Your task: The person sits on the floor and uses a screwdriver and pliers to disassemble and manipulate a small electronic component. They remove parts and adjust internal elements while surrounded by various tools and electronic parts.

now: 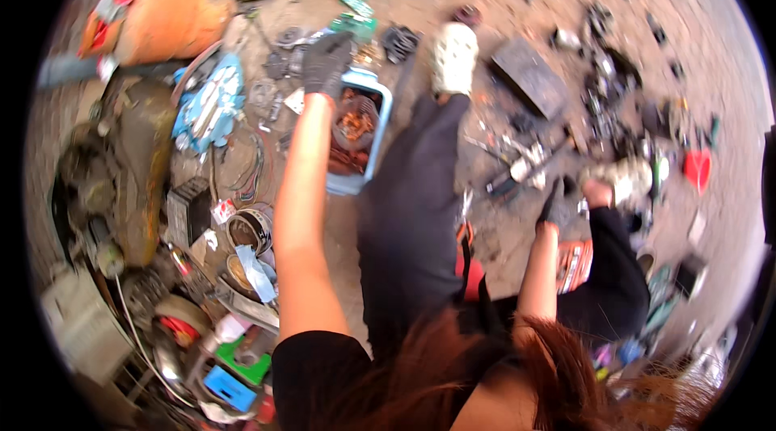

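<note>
My left hand (327,63), in a dark grey glove, reaches over the upper left corner of a light blue plastic bin (385,120). Inside the bin lies a round part with copper-coloured windings (354,122), among brownish liquid or scraps. Just beyond that hand are a crumpled green plastic bottle (356,25) and a black ribbed part (399,43). Blur hides the left fingers and anything in them. My right hand (556,206), gloved too, is low beside my bent right leg, near a dark tool handle (503,180). Its fingers are blurred, so their grip is unclear.
A dark rectangular block (529,77) lies right of my outstretched foot. Greasy metal parts (606,84) litter the right side. On the left are an orange container (174,19), a blue-and-white cloth (212,104), a black battery-like box (189,209) and open cans (249,229).
</note>
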`<state>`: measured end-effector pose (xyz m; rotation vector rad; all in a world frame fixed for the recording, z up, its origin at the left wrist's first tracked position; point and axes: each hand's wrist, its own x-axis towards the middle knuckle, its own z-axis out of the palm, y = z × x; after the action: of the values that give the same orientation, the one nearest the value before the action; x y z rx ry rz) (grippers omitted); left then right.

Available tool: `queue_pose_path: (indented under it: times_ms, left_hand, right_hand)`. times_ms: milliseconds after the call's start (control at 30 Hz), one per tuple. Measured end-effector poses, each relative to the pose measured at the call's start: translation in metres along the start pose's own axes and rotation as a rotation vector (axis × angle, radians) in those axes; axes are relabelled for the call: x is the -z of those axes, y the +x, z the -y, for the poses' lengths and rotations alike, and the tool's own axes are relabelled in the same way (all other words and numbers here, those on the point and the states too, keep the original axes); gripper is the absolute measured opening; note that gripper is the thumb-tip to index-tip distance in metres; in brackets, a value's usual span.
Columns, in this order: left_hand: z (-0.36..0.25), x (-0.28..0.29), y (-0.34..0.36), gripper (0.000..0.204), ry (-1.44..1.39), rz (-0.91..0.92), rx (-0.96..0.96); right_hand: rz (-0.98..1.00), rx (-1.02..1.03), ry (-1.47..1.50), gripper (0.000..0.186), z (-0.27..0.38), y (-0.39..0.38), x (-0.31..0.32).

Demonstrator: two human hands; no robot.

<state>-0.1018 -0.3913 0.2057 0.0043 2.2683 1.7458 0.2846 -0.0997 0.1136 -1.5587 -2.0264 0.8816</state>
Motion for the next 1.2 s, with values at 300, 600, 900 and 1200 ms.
queue_pose_path:
  times_ms: [300, 600, 900, 1200]
  left_hand:
    - [-0.134, -0.057, -0.087, 0.025, -0.031, 0.356, -0.187]
    - [-0.181, -0.121, -0.160, 0.026, 0.274, 0.635, -0.290]
    - [-0.133, -0.178, -0.176, 0.030, 0.884, 0.495, -0.763]
    - [-0.151, -0.184, -0.185, 0.025, 0.900, 0.531, -0.759]
  right_hand:
    - [-0.014, -0.743, 0.402, 0.032, -0.138, -0.064, 0.007]
    - [0.559, -0.487, -0.102, 0.041, -0.131, -0.111, -0.032]
    - [0.381, -0.649, -0.217, 0.070, -0.114, -0.090, -0.081]
    - [0.590, -0.997, 0.426, 0.030, -0.178, -0.084, -0.118]
